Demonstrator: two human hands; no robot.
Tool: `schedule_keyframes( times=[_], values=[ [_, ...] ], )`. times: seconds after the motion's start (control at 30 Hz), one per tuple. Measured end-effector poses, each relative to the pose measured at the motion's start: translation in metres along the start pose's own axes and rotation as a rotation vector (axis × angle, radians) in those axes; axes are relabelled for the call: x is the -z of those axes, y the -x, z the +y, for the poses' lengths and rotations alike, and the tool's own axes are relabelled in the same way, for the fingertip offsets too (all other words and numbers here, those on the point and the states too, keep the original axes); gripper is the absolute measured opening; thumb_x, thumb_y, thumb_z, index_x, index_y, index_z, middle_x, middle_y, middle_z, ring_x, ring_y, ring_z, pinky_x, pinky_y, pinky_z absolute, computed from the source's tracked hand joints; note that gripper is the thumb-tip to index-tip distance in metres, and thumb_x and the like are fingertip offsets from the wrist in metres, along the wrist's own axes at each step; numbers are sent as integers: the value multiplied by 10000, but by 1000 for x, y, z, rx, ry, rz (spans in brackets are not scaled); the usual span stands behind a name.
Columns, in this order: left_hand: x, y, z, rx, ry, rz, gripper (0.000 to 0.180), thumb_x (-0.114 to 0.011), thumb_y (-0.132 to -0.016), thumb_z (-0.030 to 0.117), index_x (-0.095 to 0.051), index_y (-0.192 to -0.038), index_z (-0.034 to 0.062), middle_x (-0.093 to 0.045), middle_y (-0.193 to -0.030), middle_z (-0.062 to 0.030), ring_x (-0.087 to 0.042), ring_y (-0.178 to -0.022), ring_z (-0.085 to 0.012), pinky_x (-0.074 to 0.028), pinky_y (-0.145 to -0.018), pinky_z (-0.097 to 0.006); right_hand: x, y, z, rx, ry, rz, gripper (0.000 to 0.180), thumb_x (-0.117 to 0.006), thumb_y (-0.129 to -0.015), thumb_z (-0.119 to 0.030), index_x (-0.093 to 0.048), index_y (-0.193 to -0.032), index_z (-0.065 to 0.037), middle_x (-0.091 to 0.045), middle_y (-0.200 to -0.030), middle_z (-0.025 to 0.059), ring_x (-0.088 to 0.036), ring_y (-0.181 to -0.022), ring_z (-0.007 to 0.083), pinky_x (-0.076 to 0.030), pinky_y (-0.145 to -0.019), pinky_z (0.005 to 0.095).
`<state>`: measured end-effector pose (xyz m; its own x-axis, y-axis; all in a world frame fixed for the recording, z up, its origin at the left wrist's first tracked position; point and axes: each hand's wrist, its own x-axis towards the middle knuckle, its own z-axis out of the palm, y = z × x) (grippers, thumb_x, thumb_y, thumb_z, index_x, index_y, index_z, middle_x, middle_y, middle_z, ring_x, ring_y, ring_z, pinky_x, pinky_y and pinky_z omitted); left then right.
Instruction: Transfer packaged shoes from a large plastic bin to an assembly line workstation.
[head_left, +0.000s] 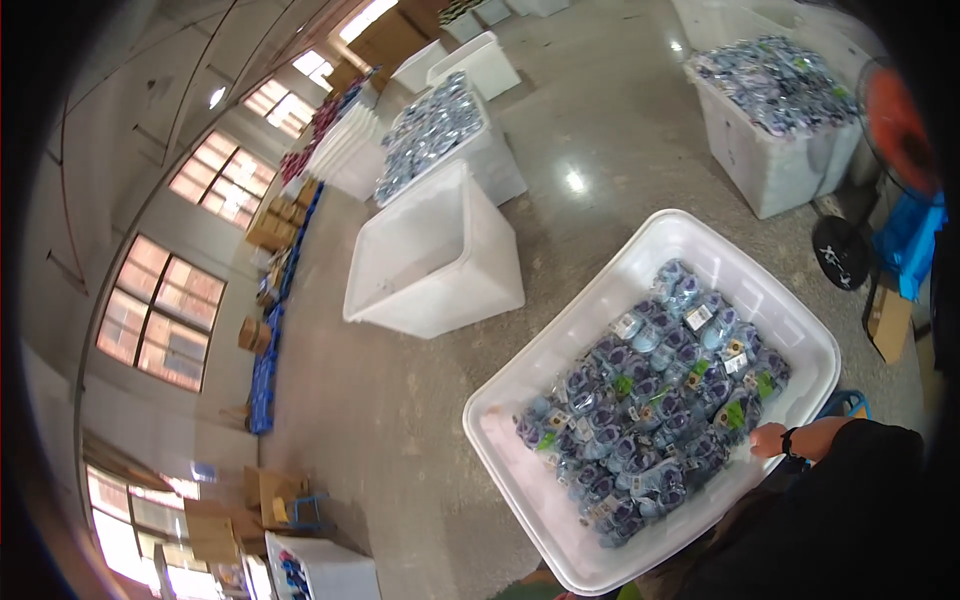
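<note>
My right hand [768, 440], in a black sleeve with a dark wristband, reaches over the near right side of a large white plastic bin [655, 235]. Its fingers are closed at the rim and inner wall, close to the packed goods. Inside the bin lies a layer of small clear-bagged items [640, 400], blue-grey and dark purple, some with green or white labels. What exactly is in the bags is too small to tell. My left hand does not show.
An empty white bin [490, 270] stands ahead. Behind it is a bin heaped with bagged goods [430, 130]; another full bin [770, 170] is at the right, beside an orange fan [900, 130]. Cardboard boxes [275, 222] line the windowed left wall. A white bin [335, 570] sits lower left.
</note>
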<state>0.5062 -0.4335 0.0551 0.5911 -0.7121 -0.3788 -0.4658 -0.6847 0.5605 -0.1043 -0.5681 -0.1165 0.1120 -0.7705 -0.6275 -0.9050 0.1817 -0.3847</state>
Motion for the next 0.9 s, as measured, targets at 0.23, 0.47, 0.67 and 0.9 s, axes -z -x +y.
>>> schedule_keyframes(
  times=[0.23, 0.47, 0.67, 0.9],
  values=[
    [5, -126, -61, 15, -239, -114, 661, -564, -963, 581, -694, -1200, -22, -725, -1057, -202, -662, -933, -291, -518, -843, -383, -5, 46, -13, -443, -307, 290, 247, -643, -793, -291, -736, -920, -100, -724, -966, 190, -683, -926, 399, -549, -830, 492],
    [-16, -227, 17, 127, -145, -237, 734, -552, -951, 637, -692, -1176, -48, -719, -1002, -196, -642, -869, -280, -515, -793, -397, -42, 62, -75, -1153, -661, 540, 641, -694, -849, -289, -363, -1293, 34, -511, -1308, 336, -557, -1212, 462, -487, -1033, 507],
    [-42, -284, 77, 286, -135, -357, 798, -542, -940, 684, -690, -1156, -70, -713, -955, -190, -625, -813, -270, -511, -750, -409, -53, 23, -104, -1541, -636, 892, 703, -711, -865, -383, -373, -1345, 3, -506, -1337, 314, -553, -1208, 487, -473, -1045, 523],
    [-73, -330, 118, 445, -7, -317, 930, -528, -866, 815, -695, -988, -91, -589, -678, -97, -472, -605, -226, -443, -577, -443, -66, 21, -100, -1510, -1068, 945, 644, -600, -945, -550, -649, -1057, 82, -674, -1103, 334, -658, -1062, 450, -519, -886, 507]
  ],
)
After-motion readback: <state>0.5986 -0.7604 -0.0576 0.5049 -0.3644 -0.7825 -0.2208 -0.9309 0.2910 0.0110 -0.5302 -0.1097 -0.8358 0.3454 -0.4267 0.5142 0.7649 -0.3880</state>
